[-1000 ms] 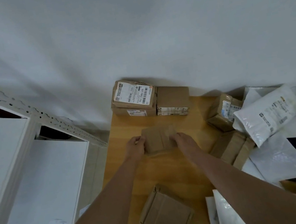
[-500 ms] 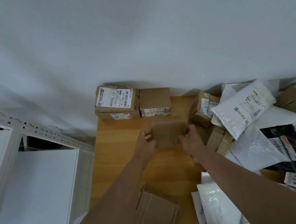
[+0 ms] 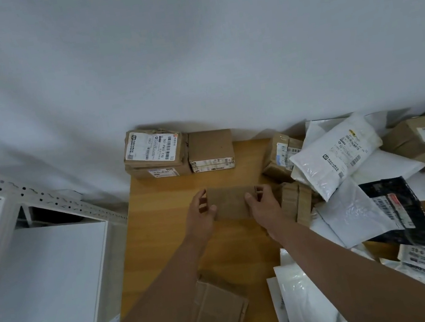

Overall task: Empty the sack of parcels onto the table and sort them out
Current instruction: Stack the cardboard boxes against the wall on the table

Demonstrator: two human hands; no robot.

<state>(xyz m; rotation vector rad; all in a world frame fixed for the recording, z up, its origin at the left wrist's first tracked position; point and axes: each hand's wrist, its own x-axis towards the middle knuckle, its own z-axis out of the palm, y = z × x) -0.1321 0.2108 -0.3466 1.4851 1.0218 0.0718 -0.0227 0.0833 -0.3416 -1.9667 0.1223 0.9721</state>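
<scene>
A small plain brown cardboard box (image 3: 230,202) is held above the wooden table (image 3: 164,212), one hand at each end. My left hand (image 3: 203,214) grips its left end with curled fingers, and my right hand (image 3: 263,203) grips its right end. Two stacks of brown boxes stand against the wall: a labelled stack (image 3: 155,153) and a plain-topped stack (image 3: 211,150) beside it. A mixed heap of parcels fills the right side, with a white mailer bag (image 3: 337,153) on top and a black bag (image 3: 395,210) lower down.
A flat brown box (image 3: 215,317) lies at the table's near edge between my forearms. White metal shelving (image 3: 25,244) stands to the left of the table. White bags (image 3: 307,304) lie at the near right. A white wall backs the table.
Both hands carried the small brown box forward and to the right, nearer the stacks at the wall. The view swung right, showing more of the parcel heap.
</scene>
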